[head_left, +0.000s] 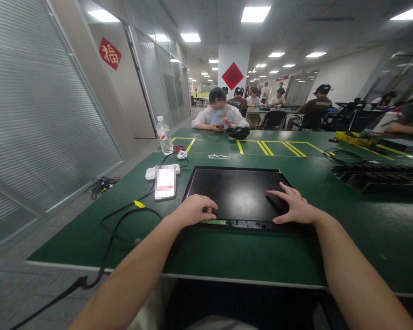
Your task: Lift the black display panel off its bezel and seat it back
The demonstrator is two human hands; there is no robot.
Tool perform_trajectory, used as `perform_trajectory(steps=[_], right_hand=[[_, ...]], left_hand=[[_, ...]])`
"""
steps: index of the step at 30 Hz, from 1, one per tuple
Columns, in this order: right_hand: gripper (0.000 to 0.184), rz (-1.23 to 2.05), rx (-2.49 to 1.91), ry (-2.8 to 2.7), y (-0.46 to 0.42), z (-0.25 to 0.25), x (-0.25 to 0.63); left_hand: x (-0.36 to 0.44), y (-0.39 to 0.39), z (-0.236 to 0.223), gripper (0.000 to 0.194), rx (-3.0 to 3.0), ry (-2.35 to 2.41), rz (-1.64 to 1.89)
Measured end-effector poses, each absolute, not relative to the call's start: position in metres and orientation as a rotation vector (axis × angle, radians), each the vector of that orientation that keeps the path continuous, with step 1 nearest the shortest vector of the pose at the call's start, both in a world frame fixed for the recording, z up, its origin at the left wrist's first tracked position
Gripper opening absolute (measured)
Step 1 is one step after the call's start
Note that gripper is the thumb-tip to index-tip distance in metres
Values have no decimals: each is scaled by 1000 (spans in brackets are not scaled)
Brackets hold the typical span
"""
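Note:
A flat black panel (236, 190) lies on the green table (206, 252) in front of me, its near edge showing a strip of circuit board. My left hand (194, 210) rests on the panel's near left corner with the fingers curled under. My right hand (292, 206) lies on the near right part with its fingers spread flat on the surface. Neither hand holds anything loose.
Left of the panel are a phone (165, 183), a white charger block (151, 173), a black cable (124, 220) and a water bottle (164, 135). Black trays (378, 176) sit at the right. A seated person (219, 117) faces me across the table; others work behind.

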State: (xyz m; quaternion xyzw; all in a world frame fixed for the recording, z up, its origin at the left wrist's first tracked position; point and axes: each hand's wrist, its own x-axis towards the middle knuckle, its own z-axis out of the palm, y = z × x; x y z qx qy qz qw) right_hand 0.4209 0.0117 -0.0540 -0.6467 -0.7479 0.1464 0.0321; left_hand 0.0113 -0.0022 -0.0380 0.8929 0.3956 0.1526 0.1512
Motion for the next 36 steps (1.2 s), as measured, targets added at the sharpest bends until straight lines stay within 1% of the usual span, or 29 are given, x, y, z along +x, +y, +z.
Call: perform_trajectory(steps=[7, 18, 23, 25, 28, 29, 33, 35, 36], right_hand=[[119, 414, -1980, -2291, 12, -57, 422], [119, 474, -1959, -2288, 12, -52, 423], [122, 478, -1982, -2261, 13, -53, 423], [120, 456, -1969, -2235, 14, -56, 424], [110, 401, -1924, -2167, 19, -62, 431], [103, 371, -1910, -2134, 21, -64, 435], [68, 267, -1843, -2007, 31, -70, 447], [56, 237, -1864, -1919, 34, -70, 450], [53, 228, -1905, -1860, 34, -69, 451]], left_hand=[[11, -3, -37, 20, 2601, 1136, 415], [11, -3, -39, 5, 2616, 1124, 450], [10, -2, -41, 10, 2553, 1117, 495], [9, -2, -41, 11, 2514, 1112, 515], [6, 0, -41, 9, 2487, 1185, 570], [5, 0, -40, 9, 2484, 1239, 599], [-7, 6, -40, 17, 2411, 1570, 762], [-13, 8, -41, 21, 2340, 1743, 790], [-15, 9, -42, 24, 2307, 1818, 758]])
